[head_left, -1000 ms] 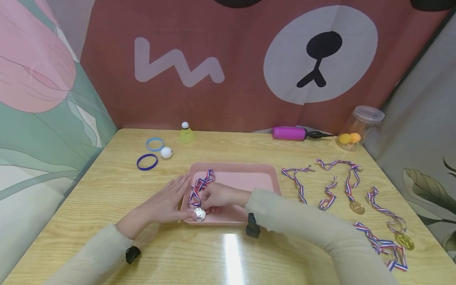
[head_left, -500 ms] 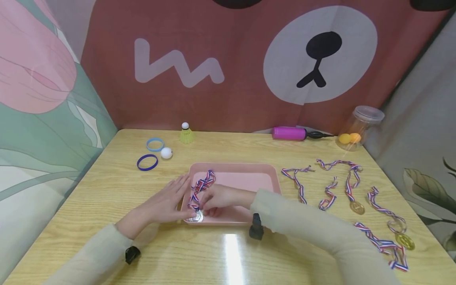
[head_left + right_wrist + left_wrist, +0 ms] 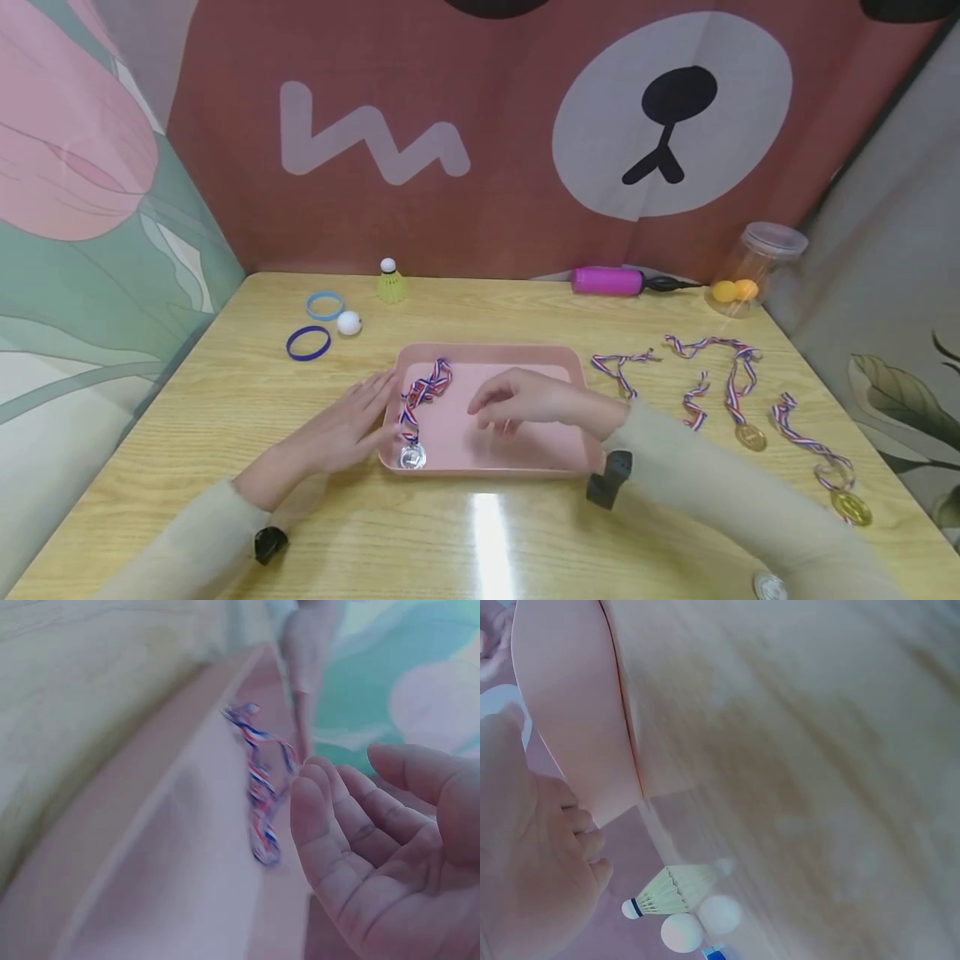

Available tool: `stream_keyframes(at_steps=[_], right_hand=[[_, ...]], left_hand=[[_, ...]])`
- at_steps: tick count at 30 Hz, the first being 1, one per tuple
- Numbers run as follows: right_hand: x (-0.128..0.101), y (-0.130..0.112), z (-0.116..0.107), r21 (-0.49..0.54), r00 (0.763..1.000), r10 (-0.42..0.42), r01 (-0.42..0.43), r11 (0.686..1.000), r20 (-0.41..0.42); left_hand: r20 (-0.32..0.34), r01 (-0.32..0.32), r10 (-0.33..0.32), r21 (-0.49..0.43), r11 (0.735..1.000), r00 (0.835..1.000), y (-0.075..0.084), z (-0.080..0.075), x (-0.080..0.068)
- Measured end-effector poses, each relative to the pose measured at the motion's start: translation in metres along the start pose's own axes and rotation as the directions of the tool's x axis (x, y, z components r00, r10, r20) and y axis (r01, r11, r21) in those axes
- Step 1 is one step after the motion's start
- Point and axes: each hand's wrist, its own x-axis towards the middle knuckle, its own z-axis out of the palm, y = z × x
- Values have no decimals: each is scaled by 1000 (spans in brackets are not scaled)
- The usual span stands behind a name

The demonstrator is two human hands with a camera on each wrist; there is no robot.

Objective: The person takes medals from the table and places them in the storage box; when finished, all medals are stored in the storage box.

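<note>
inside the pink tray [image 3: 457, 437]: silver medal [image 3: 412, 456], likely light, slick, its ribbon [image 3: 426, 387] limp; we'd pinch it edgewise. left hand [image 3: 341, 429] straight-fingered, right hand [image 3: 525, 396] loosely relaxed, both empty.

Your right hand [image 3: 517, 400] has room below in the tray [image 3: 465, 450]; a silver medal [image 3: 412, 456] and your left hand [image 3: 337, 429] block its left.

On the surface [image 3: 375, 542] before me sits the tray [image 3: 461, 429]. A medal [image 3: 412, 456] lies in its near left corner, ribbon [image 3: 425, 388] trailing behind. My left hand [image 3: 341, 429] is at the tray's left rim, my right [image 3: 521, 396] above it. Behind-left of it: bands [image 3: 306, 357], ball [image 3: 348, 323], shuttlecock [image 3: 391, 286]; behind-right: pump [image 3: 609, 281], jar [image 3: 738, 279]; right: other medals [image 3: 751, 437].
</note>
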Motion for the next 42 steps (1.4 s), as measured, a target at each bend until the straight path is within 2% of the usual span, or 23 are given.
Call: stream_keyframes(at_steps=[6,9,15,18,23,30,37,42], right_hand=[[-36,4,-31,42,996,-48,51,998,-82],[-53,9,-47,44,989,-38,45,998,-145],[-81,27,-75,-13,949,7,-12,1000,-314],[-94,40,-83,-29,932,10,-22,999,-361],[-114,61,-90,-56,922,17,-41,998,-387],[-134,93,-91,-129,901,77,-145,981,-427],[-138,114,-85,-196,926,64,-146,970,-372],[-136,119,-83,-247,929,68,-167,955,-365]], left_hand=[[-23,10,-9,30,999,1000,-2,1,-2],[-36,1,1,49,999,999,-2,1,-2],[-42,-7,10,80,997,999,-1,0,-3],[-34,-2,4,76,997,999,0,0,-3],[-29,1,1,72,997,1000,1,0,-2],[-32,-8,11,76,997,999,1,0,-2],[-35,-13,16,84,996,999,2,0,-1],[-32,-11,14,85,996,999,2,1,1]])
